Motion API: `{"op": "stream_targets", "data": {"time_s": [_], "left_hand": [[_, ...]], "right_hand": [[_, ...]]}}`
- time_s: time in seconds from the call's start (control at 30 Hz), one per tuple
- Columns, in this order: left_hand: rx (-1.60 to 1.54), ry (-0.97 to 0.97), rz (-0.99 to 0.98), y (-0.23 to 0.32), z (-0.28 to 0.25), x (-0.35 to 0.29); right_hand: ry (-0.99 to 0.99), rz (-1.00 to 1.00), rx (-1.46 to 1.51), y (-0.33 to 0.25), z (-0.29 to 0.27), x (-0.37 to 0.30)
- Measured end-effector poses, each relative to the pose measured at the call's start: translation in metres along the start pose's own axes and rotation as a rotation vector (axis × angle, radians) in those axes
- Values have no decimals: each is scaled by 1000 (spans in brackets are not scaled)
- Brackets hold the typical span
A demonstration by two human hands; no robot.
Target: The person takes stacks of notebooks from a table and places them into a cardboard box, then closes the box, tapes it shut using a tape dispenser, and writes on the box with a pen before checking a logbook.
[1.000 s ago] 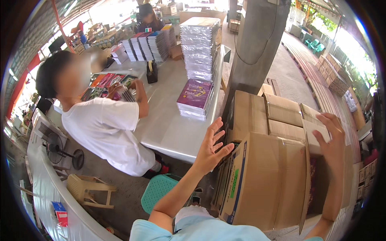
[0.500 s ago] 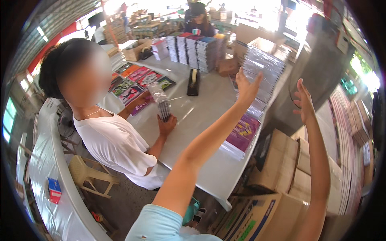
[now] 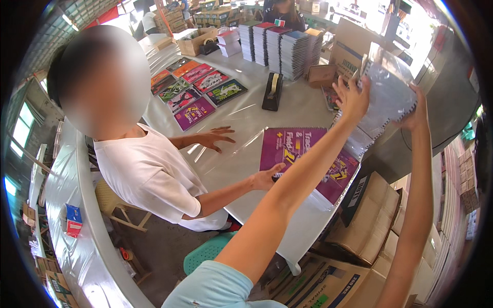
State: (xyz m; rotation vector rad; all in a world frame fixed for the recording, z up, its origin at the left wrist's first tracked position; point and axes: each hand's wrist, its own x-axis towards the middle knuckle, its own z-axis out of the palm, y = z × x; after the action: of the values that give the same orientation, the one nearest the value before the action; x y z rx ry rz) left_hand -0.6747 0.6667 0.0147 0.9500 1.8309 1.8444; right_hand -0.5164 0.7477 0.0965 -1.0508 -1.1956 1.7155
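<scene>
Above table (image 3: 245, 117) | arms (image 3: 287, 197) outstretched | right hand (image 3: 414, 110): grip curled on notebook stack (image 3: 386, 77) | left hand (image 3: 354, 101): spread, hold unclear

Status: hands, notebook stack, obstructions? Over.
Left hand, right hand: opposite sides of notebook stack. Grip unclear. Co-worker's hand at purple notebook, near left forearm.

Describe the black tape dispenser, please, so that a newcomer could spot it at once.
Start at the large, grey, plastic-covered table. Look right of the flat, brightly coloured notebooks and just nearer than the tall, spiral-bound notebook stacks. Unlike those notebooks, the black tape dispenser is narrow and block-like, with pale tape along its top.
</scene>
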Motion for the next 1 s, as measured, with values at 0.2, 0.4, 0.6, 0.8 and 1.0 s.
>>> {"op": "stream_targets", "data": {"time_s": [0.2, 0.4, 0.6, 0.8, 1.0], "left_hand": [[-1158, -121, -409, -15, -31, -100], [-1322, -858, -637, -12, -49, -226], [-798, -932, -124, 101, -70, -362], [-882, -1055, -92, 148, -40, -482], [-931, -1074, -333, 182, -33, -578]], "right_hand": [[-175, 8, 80, 20, -59, -122], [-209, -149, 87, 71, -120, -306], [-170, -46, 363, 158, -203, -378], [215, -182, 249, 120, -274, -530], [399, -244, 42, 54, -374, -650]]}}
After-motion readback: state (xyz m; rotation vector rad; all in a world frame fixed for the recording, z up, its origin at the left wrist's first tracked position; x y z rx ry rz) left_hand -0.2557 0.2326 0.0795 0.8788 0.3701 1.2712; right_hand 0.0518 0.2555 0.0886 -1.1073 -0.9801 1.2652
